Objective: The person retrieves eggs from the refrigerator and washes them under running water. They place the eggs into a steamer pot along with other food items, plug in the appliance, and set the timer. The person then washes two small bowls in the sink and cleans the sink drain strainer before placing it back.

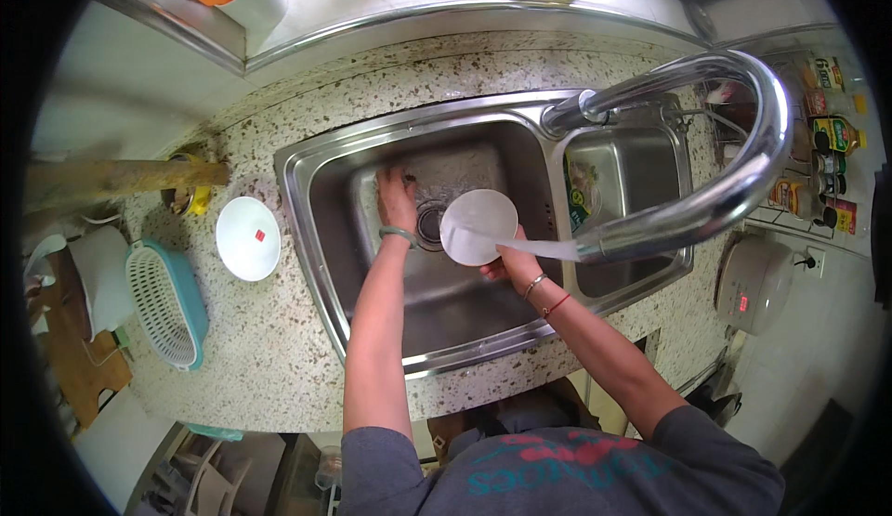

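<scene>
My right hand (517, 261) grips a small white bowl (479, 223) by its near right rim, tilted over the large sink basin (465, 321). A stream of water (544, 248) runs from the chrome faucet (641, 239) into the bowl. Low in the same basin, my left hand (398, 198) reaches past the drain (430, 223) on its left side, fingers stretched out and apart, with nothing visible in them. A green bangle circles the left wrist. On the counter left of the sink sits another white bowl (248, 239) with a small red mark inside.
A blue and white basket (170, 304) stands at the left, near a wooden board (79, 353). The smaller basin (613, 182) holds a green package (580, 191). The faucet's tall arch spans the right side. Beyond it are a rack of jars (822, 177) and a white appliance (757, 284).
</scene>
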Tool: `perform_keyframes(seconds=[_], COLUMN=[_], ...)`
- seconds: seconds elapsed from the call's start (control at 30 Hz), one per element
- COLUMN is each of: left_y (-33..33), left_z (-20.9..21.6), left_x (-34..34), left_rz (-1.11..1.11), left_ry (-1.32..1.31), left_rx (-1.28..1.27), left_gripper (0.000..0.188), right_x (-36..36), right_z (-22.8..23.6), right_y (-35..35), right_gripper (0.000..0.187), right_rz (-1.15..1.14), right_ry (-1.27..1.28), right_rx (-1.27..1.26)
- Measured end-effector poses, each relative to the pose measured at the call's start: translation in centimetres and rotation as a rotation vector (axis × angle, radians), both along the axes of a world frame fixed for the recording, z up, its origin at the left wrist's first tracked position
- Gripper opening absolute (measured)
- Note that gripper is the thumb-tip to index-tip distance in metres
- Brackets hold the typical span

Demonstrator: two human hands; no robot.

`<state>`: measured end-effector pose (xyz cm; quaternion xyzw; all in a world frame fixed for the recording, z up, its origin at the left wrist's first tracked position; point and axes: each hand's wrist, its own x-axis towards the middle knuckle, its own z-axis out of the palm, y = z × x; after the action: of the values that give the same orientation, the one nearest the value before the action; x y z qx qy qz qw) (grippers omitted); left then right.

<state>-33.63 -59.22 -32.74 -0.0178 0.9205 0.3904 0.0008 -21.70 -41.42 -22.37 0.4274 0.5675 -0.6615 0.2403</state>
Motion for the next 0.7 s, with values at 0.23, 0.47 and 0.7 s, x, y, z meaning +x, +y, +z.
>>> perform_keyframes(seconds=[0.23,0.47,0.7], left_y=[-0.1,-2.4,-2.5], left_z=[-3.9,-5.4,1.1], left_x=[-0.2,5.2,5.5], left_rz=[-0.238,-0.111,0.304], left_ry=[-0.166,-0.386,-0.725], left_rx=[-0.212,0.163,1.116], left_gripper=[0.015,0.009,0.017], right_x=[0.8,0.9,0.3], right_z=[-1.0,-0.7,-0.8], right_y=[-0.5,0.9,0.2], right_gripper=[0.041,0.040,0.038], right_rz=[-0.010,0.001,0.023], right_ry=[-0.035,0.024,0.078], right_rx=[0.014,0.036,0.016])
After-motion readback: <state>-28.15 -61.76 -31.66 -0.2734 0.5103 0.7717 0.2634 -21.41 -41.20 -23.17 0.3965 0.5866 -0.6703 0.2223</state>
